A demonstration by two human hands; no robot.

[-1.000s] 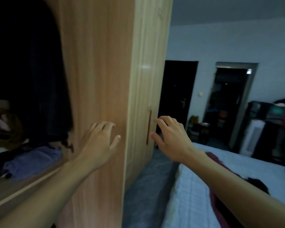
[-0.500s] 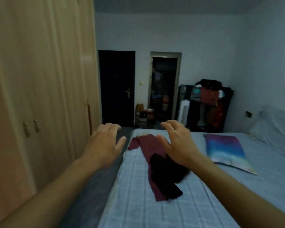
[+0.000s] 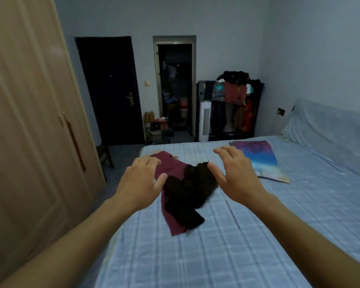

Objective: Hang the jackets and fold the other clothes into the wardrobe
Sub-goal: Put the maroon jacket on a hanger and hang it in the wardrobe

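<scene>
A black crumpled garment (image 3: 187,194) lies on top of a maroon garment (image 3: 170,167) on the bed (image 3: 195,256), which has a pale blue checked cover. My left hand (image 3: 140,179) hovers over the maroon cloth's left side with fingers spread and holds nothing. My right hand (image 3: 234,171) hovers just right of the black garment, fingers spread and empty. The light wooden wardrobe (image 3: 29,132) fills the left side with its doors closed.
A folded multicoloured cloth (image 3: 258,159) lies on the bed to the right. At the far wall stand a dark door (image 3: 110,90), an open doorway (image 3: 175,88), a white tower fan (image 3: 205,120) and a rack piled with clothes (image 3: 235,100). A narrow floor strip runs between wardrobe and bed.
The view swung from the wardrobe to the bed. Both hands left the wardrobe door and now reach out over the garments on the bed.
</scene>
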